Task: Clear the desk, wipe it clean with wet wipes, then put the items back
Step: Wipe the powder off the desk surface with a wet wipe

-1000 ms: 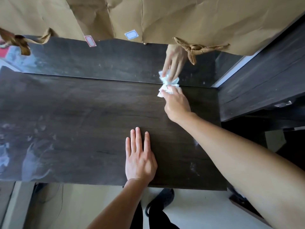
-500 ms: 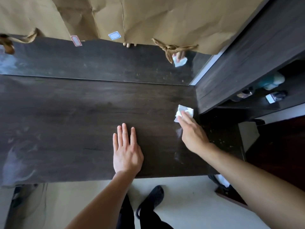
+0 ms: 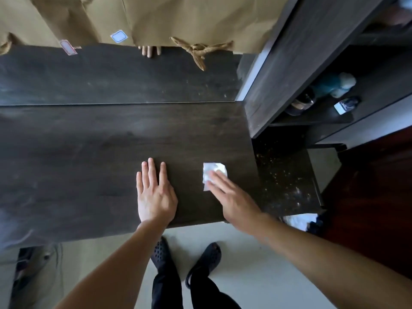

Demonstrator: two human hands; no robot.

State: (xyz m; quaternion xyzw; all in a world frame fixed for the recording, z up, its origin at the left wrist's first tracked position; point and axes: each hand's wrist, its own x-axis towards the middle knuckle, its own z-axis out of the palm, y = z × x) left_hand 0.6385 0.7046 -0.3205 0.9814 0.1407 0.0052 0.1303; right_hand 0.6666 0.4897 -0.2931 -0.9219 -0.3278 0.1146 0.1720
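A dark wood desk [image 3: 93, 157] fills the middle of the view, bare of items. My right hand [image 3: 231, 197] presses a small white wet wipe [image 3: 215, 169] flat onto the desk near its front right corner, fingers straight over the wipe. My left hand [image 3: 153, 192] lies flat on the desk by the front edge, fingers straight, holding nothing. A mirror [image 3: 111, 74] behind the desk reflects the desk top and some fingertips.
Brown paper [image 3: 178, 16] covers the upper mirror, tied with a cord [image 3: 200, 49]. A dark shelf unit [image 3: 301, 70] stands to the right, holding bottles [image 3: 334, 88] and small items. A lower dusty surface [image 3: 285, 175] adjoins the desk's right end. My feet are below the desk edge.
My right hand has dragged the wipe from the back edge by the mirror down and toward the front of the desk. The left hand has stayed flat in place.
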